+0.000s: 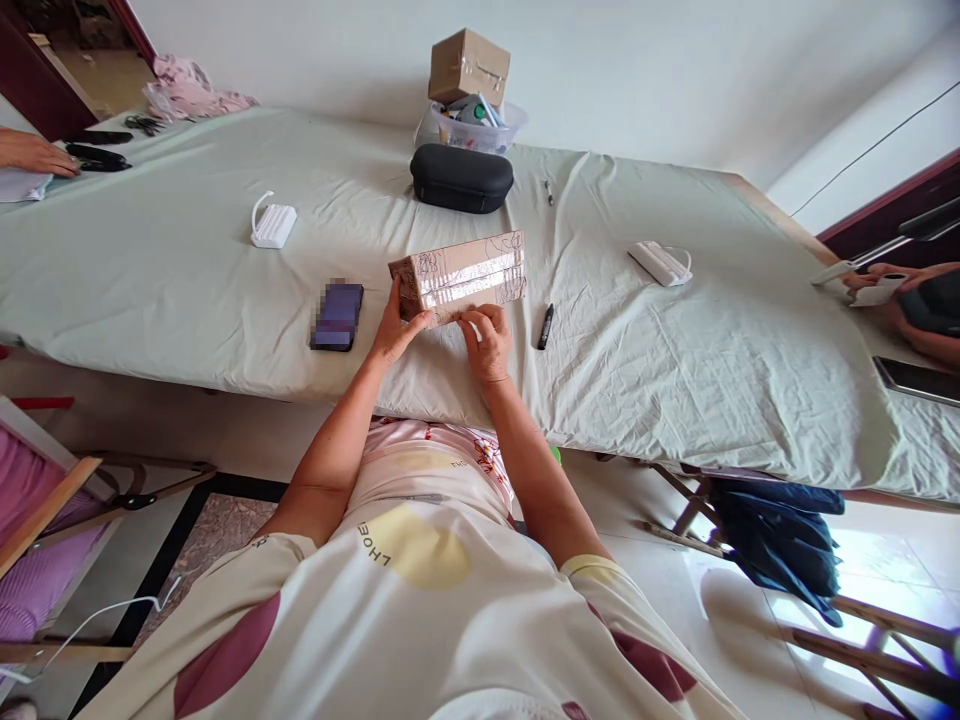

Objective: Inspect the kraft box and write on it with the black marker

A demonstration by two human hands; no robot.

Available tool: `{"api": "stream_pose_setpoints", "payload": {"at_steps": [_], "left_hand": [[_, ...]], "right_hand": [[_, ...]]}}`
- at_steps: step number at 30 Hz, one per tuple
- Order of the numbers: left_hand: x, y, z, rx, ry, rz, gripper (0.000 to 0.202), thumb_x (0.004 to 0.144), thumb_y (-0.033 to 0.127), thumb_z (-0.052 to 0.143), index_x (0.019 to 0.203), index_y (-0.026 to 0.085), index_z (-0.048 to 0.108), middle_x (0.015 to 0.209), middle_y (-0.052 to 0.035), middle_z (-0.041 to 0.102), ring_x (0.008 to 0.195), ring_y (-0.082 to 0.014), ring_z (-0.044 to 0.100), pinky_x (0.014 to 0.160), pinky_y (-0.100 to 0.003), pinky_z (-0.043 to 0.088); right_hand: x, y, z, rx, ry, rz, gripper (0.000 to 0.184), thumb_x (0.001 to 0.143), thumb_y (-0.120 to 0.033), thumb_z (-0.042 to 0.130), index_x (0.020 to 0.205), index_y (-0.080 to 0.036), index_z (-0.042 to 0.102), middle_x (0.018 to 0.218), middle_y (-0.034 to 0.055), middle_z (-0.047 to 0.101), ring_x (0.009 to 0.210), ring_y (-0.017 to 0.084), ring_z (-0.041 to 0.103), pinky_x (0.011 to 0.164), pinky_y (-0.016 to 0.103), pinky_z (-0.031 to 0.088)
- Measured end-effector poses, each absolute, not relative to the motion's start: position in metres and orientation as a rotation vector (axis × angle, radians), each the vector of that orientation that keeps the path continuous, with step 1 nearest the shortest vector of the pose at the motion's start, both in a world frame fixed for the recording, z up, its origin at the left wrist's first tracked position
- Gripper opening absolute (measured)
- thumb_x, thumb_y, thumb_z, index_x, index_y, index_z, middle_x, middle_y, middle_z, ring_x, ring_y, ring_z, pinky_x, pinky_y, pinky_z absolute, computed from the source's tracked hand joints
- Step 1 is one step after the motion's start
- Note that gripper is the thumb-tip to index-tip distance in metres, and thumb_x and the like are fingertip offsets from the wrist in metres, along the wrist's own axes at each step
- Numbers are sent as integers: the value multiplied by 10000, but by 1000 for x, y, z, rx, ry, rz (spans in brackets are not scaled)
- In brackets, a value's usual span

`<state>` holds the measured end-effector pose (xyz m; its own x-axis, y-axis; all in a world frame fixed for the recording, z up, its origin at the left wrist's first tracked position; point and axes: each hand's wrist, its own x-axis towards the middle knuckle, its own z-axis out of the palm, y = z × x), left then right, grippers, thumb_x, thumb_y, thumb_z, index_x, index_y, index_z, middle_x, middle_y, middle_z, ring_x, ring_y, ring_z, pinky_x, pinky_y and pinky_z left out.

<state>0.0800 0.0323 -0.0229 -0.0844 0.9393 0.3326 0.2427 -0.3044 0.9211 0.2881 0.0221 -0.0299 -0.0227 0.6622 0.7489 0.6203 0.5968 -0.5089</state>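
A taped cardboard box (461, 272) with pen drawings on its sides lies on the cloth-covered table (187, 300) in front of me. My left hand (397, 328) presses against the box's left end, thumb and fingers holding it. My right hand (487, 340) is at the box's near lower edge, fingers pinched together on the tape or a small white bit I cannot make out. A black marker (545, 326) lies just right of my right hand.
A phone (337, 315) lies to the left, a white power bank (273, 224) farther left, another white device (660, 262) to the right. A black case (461, 177), a plastic tub (480, 128) and a second box (469, 65) stand at the back. Other people's hands appear far left (34, 155) and far right (892, 285).
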Motion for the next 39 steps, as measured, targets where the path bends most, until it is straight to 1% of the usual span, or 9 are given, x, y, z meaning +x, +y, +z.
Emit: {"api": "stream_pose_setpoints", "payload": {"at_steps": [6,11,13,17,22,26,31,34,39], "left_hand": [[46,35,-12,1513,1113,1228,999,921,708,700,1729,293,284,1580,-144,632,1463,-299,629,1209,-496,540],[29,35,-7,1514,1249,1139,819,978,730,624,1670,335,435,1451,-122,719,1329,-331,719,1007,-545,642],[27,38,-11,1521,1265,1156,801,973,765,603,1637,329,497,1423,-127,733,1248,-335,760,952,-542,661],[31,51,-21,1459,1224,1233,842,973,861,492,1590,293,563,1512,-148,676,1335,-356,718,1066,-580,615],[46,61,-23,1273,1302,1234,1037,932,977,199,1587,254,553,1516,-183,663,1467,-360,627,1151,-591,563],[60,55,-21,1269,1346,1285,1073,918,976,88,1638,285,484,1630,-154,575,1550,-328,550,1165,-534,559],[69,53,-25,1365,1366,1403,1004,955,946,147,1534,256,591,1627,-139,584,1579,-302,516,1244,-494,503],[69,55,-33,1482,1380,1423,871,969,924,318,1406,252,658,1544,-150,656,1502,-301,589,1268,-481,478],[72,55,-44,1522,1658,1366,435,987,573,706,1236,217,685,1339,-175,761,1328,-349,698,1220,-535,515]], "right_hand": [[309,33,-29,-1156,-1457,-124,370,1080,-528,538,1020,-256,780,1059,84,636,1045,230,673,990,465,610],[327,43,-32,-1183,-1212,-51,357,1058,-544,546,1102,-250,744,1189,98,599,1207,262,650,1047,494,582],[330,47,-34,-1179,-1164,101,391,1050,-580,528,1130,-243,709,1154,93,627,1160,254,667,1010,466,591],[325,48,-37,-1157,-1160,249,448,1049,-635,479,1149,-237,661,964,41,663,913,199,697,941,428,613],[321,45,-36,-1096,-1251,52,450,1047,-639,498,1098,-224,663,1128,98,682,1120,241,699,989,449,610],[321,48,-41,-1094,-1261,143,452,1053,-627,478,1167,-216,630,1102,102,666,1018,216,696,924,405,621],[320,56,-47,-1150,-1211,191,419,1049,-603,454,1135,-232,631,1044,71,650,974,204,694,866,373,604],[320,58,-47,-1154,-1193,262,386,1032,-577,491,1140,-236,636,1058,66,679,987,199,700,880,366,605],[325,58,-47,-1288,-1267,355,283,994,-435,540,1166,-231,634,1056,67,730,983,206,710,936,388,596]]}}
